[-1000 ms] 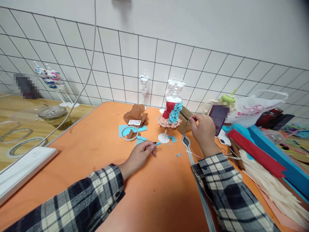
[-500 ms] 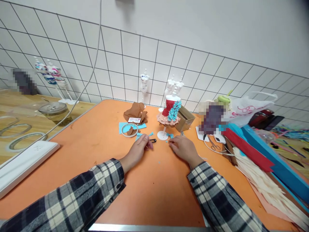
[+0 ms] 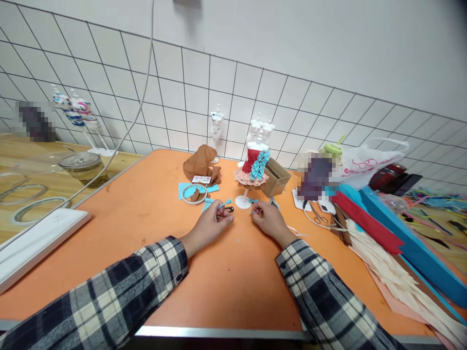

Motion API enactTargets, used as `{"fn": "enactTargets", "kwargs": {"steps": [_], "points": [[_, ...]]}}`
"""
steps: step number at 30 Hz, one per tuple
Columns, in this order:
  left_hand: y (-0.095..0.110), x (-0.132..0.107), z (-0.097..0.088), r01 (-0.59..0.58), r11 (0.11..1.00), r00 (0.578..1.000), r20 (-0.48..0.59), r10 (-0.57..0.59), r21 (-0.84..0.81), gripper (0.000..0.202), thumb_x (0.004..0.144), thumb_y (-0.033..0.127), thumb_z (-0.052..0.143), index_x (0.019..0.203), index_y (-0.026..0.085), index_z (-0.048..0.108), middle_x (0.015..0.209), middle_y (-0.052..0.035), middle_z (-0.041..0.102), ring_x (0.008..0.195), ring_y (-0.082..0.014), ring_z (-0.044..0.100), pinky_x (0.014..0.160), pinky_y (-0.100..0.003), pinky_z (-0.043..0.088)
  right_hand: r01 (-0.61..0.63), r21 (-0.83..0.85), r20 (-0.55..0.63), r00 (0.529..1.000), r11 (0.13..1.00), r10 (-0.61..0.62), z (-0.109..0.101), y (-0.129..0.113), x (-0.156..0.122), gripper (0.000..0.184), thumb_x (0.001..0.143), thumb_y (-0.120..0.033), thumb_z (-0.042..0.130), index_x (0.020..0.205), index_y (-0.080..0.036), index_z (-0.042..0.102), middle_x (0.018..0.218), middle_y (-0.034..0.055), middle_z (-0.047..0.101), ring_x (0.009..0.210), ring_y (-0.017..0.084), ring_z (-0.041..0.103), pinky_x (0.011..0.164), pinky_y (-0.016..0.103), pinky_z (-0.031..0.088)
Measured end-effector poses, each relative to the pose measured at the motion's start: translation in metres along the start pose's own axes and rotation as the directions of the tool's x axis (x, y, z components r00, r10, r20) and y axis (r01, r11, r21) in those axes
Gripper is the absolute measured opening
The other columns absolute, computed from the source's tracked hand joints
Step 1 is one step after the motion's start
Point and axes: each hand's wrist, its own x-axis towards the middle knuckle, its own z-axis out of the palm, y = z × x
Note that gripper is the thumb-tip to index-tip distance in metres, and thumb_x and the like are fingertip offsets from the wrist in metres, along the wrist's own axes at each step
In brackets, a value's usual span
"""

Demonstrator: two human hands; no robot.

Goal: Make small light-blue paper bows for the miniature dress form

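In the head view, saw a narrow blue strip (image 3: 225, 203) at the frame's centre, held in the left hand (image 3: 210, 219) with long axis slanting toward the upper right, and a black looped tool (image 3: 229, 209) just below, jutting rightward, mostly hidden behind curled fingers. Found the right hand (image 3: 269, 218) drawn narrow near the dress form (image 3: 257, 165), but could not tell its fingertips as bare or pinching. Noted orange tabletop (image 3: 233, 287) stretching between both forearms to a silver edge (image 3: 219, 332) along the bottom.
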Motion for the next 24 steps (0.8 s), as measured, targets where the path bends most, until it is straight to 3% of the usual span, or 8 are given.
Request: {"fn": "enactTargets", "kwargs": {"steps": [6, 11, 15, 24], "points": [[0.008, -0.006, 0.009, 0.02, 0.993, 0.998, 0.065, -0.013, -0.115, 0.044, 0.073, 0.034, 0.073, 0.076, 0.023, 0.03, 0.075, 0.0023, 0.06, 0.081, -0.0191, 0.064, 0.07, -0.029, 0.046, -0.006, 0.282, 0.076, 0.997, 0.959, -0.016, 0.009, -0.027, -0.009, 0.004, 0.077, -0.021, 0.053, 0.077, -0.019, 0.056, 0.07, -0.002, 0.055, 0.062, 0.012, 0.046, 0.058, 0.024, 0.034], [0.015, -0.007, 0.011, 0.058, 0.972, 0.995, 0.097, -0.037, -0.226, 0.041, 0.073, 0.032, 0.07, 0.075, 0.023, 0.03, 0.067, 0.0061, 0.056, 0.074, -0.017, 0.064, 0.063, -0.025, 0.044, -0.082, 0.453, 0.115, 0.993, 0.888, 0.033, 0.016, -0.048, -0.016, 0.005, 0.077, -0.024, 0.054, 0.076, -0.02, 0.051, 0.07, -0.0031, 0.051, 0.062, 0.012, 0.043, 0.056, 0.024, 0.033], [0.02, -0.008, 0.009, 0.075, 0.963, 0.991, 0.123, -0.044, -0.259, 0.037, 0.073, 0.027, 0.067, 0.076, 0.023, 0.031, 0.065, 0.0069, 0.058, 0.065, -0.0133, 0.061, 0.061, -0.024, 0.043, -0.143, 0.545, 0.207, 0.978, 0.826, 0.032, 0.017, -0.048, -0.018, 0.01, 0.079, -0.029, 0.052, 0.075, -0.02, 0.049, 0.068, -0.0037, 0.048, 0.061, 0.012, 0.041, 0.057, 0.024, 0.033], [0.013, -0.007, 0.006, 0.087, 0.96, 0.99, 0.126, -0.054, -0.266, 0.035, 0.071, 0.021, 0.066, 0.078, 0.023, 0.031, 0.065, 0.0046, 0.063, 0.071, -0.0172, 0.067, 0.067, -0.028, 0.047, -0.29, 0.69, 0.297, 0.949, 0.663, 0.106, 0.014, -0.043, -0.019, 0.012, 0.076, -0.031, 0.055, 0.073, -0.022, 0.049, 0.052, -0.0077, 0.039, 0.047, 0.009, 0.033, 0.045, 0.021, 0.024]]}}
